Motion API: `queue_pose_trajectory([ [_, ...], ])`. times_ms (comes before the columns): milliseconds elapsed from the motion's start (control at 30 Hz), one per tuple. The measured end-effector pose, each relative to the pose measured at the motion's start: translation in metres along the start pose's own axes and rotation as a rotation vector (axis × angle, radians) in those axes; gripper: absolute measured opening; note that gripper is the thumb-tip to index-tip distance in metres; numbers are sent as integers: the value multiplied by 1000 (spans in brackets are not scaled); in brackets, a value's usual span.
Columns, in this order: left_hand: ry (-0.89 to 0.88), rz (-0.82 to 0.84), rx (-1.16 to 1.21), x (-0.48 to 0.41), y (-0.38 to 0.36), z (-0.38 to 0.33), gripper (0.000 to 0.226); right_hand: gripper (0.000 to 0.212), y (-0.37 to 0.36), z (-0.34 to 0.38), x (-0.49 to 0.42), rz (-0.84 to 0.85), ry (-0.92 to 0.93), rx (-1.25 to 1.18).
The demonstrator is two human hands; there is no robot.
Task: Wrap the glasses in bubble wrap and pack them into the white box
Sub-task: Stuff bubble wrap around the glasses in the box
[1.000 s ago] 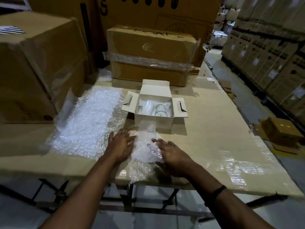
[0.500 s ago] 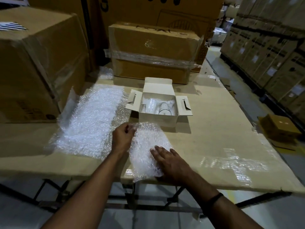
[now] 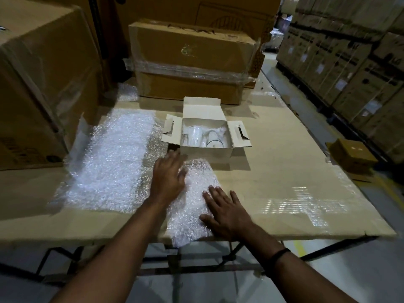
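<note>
On the cardboard-covered table [image 3: 284, 171], the left hand [image 3: 169, 180] and the right hand [image 3: 227, 213] lie flat with straight fingers on a small bubble wrap sheet [image 3: 194, 193], just in front of the open white box [image 3: 205, 153] with glasses [image 3: 194, 135] inside, while a bigger bubble wrap sheet [image 3: 111, 160] lies at left.

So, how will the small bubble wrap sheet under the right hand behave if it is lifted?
Probably floppy: the sheet droops over the table edge at its near end. Likely very light, so it may slide when pushed; the right hand lies flat on it, perhaps to keep it in place.
</note>
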State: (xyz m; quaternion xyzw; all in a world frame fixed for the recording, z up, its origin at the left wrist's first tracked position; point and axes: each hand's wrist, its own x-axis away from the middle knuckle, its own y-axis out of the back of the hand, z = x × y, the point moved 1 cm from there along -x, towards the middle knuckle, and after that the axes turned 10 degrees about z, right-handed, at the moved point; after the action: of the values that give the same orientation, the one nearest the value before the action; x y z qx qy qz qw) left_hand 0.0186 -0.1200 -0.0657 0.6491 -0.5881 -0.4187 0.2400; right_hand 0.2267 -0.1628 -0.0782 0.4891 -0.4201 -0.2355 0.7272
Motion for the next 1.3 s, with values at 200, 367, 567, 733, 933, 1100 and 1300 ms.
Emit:
queue_pose_trajectory([
  [200,-9,581,-283,9,-16,13,53,95,4,-1,-11,-49,-53,-38],
  [367,2,552,-354,11,-9,11,54,74,20,-8,-9,-87,-134,-136],
  [567,64,493,-332,19,-8,-2,55,51,44,-31,-3,-32,-643,-339],
  [733,-23,397,-260,13,0,-7,71,18,57,-29,-12,-112,-463,-631],
  [933,-56,229,-110,-19,25,-19,112,24,103,-35,1,-472,-143,-306],
  [1100,-203,-17,-136,-47,48,-30,87,25,148,-35,11,-914,32,78],
  [1300,-325,-342,-5,-35,41,-25,52,27,139,-44,14,-933,134,4],
])
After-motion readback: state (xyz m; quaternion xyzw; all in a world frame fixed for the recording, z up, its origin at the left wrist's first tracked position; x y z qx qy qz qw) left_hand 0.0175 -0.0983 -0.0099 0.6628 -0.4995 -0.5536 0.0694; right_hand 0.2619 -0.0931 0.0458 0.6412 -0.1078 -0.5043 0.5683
